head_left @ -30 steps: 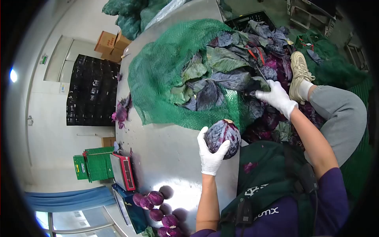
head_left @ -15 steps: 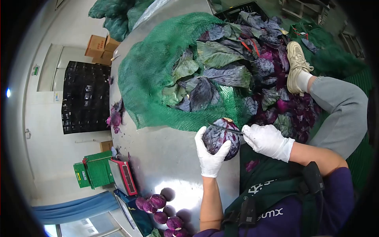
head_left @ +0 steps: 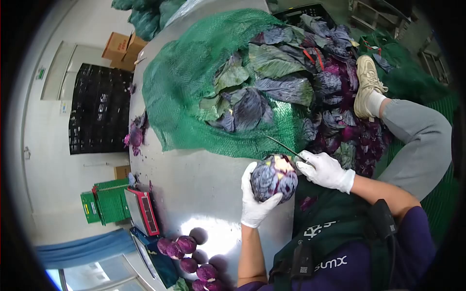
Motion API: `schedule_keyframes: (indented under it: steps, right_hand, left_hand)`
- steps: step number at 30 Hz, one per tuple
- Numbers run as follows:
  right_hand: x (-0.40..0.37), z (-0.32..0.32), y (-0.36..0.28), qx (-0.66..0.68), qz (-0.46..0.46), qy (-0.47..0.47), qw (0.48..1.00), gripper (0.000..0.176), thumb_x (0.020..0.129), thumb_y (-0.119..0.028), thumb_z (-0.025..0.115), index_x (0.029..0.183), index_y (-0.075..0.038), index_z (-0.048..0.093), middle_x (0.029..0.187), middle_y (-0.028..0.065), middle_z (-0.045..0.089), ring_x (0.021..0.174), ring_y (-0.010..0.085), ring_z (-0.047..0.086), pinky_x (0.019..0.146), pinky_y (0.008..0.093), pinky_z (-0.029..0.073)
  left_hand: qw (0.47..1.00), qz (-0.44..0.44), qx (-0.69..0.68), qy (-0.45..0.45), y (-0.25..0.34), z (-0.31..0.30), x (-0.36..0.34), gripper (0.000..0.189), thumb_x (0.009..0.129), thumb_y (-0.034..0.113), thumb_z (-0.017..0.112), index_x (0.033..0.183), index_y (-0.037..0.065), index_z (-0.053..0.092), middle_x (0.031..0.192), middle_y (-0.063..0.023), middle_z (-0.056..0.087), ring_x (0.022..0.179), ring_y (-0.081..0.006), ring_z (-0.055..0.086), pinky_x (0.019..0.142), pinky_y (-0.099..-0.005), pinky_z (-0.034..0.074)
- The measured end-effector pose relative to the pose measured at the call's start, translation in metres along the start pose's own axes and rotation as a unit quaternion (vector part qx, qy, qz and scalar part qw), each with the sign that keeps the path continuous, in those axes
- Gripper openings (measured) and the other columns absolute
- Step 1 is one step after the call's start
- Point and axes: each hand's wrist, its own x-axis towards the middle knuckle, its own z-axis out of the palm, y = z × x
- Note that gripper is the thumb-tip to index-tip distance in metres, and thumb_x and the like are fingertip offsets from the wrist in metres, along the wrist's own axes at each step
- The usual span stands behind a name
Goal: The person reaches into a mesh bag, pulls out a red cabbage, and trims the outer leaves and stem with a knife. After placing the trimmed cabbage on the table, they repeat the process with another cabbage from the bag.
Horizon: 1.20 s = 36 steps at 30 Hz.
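Observation:
A white glove covers my left hand (head_left: 256,201), its fingers wrapped round a purple cabbage (head_left: 273,180) at the table's edge. The cabbage has a pale cut patch on its upper side. My right hand (head_left: 324,169), gloved too, is closed on the handle of a knife (head_left: 282,145). The thin blade points up and left, above the cabbage and apart from it. Just beyond lies a green mesh net (head_left: 189,97) with loose outer leaves (head_left: 276,60) on it.
Several peeled cabbages (head_left: 186,244) sit at the lower left of the metal table (head_left: 199,179), near a red scale (head_left: 146,213). Black crates (head_left: 102,109) and green crates (head_left: 111,200) stand beyond. Trimmed leaves (head_left: 335,126) pile up at right, beside a shoe (head_left: 367,86).
The knife has come away from the cabbage, and its blade is raised. A larger pale cut patch shows on the cabbage, which has turned in my left hand. The view has shifted slightly.

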Motion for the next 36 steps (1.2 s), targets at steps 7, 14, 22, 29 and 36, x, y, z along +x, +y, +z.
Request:
schedule_keyframes:
  steps: [7,14,22,29,36]
  right_hand:
    - [-0.013,0.041,0.003,0.058,-0.226,0.073,0.97,0.067,0.088,-0.037,0.08,0.136,0.002,0.055,0.115,0.0164,0.059,0.104,0.0313,0.065,0.091,0.0374,0.053]
    - [-0.019,0.023,0.005,-0.024,-0.286,0.146,0.947,0.072,0.082,-0.036,0.084,0.137,-0.001,0.055,0.112,0.0147,0.058,0.095,0.0302,0.065,0.081,0.0388,0.055]
    - [-0.017,0.018,-0.007,-0.044,-0.294,0.118,0.948,0.056,0.105,-0.029,0.052,0.155,-0.009,0.038,0.118,0.0216,0.067,0.085,0.0374,0.07,0.075,0.0432,0.059]
    - [-0.017,0.019,-0.018,-0.116,-0.221,0.084,0.965,0.061,0.106,-0.034,0.048,0.162,-0.021,0.028,0.083,0.0203,0.07,0.067,0.039,0.068,0.059,0.0486,0.056]
    - [0.033,-0.021,0.039,-0.028,-0.069,0.211,0.975,0.041,0.109,-0.036,0.043,0.146,-0.022,0.054,0.086,0.0224,0.071,0.078,0.0399,0.072,0.072,0.0443,0.058]
  left_hand:
    - [0.977,0.026,-0.128,0.172,-0.027,0.006,-0.041,0.059,0.085,0.009,0.076,0.135,0.007,0.045,0.139,-0.0134,0.052,0.127,-0.0242,0.053,0.111,-0.0407,0.042]
    - [0.958,-0.04,-0.088,0.27,-0.021,-0.017,-0.001,0.065,0.088,0.006,0.075,0.143,0.005,0.039,0.139,-0.0124,0.048,0.128,-0.0271,0.05,0.11,-0.0396,0.042]
    - [0.945,0.127,0.292,0.069,-0.002,0.018,-0.013,0.096,0.077,0.012,0.089,0.154,-0.002,0.034,0.149,-0.0167,0.045,0.136,-0.0271,0.048,0.114,-0.0392,0.039]
    - [0.943,0.149,0.292,0.063,-0.008,0.018,-0.017,0.1,0.074,0.018,0.091,0.154,-0.002,0.035,0.156,-0.0256,0.037,0.141,-0.0378,0.043,0.116,-0.0455,0.036]
    - [0.969,0.107,0.208,0.077,-0.016,0.017,-0.033,0.097,0.081,0.012,0.085,0.158,-0.001,0.027,0.159,-0.0178,0.035,0.143,-0.0265,0.04,0.118,-0.0397,0.032]
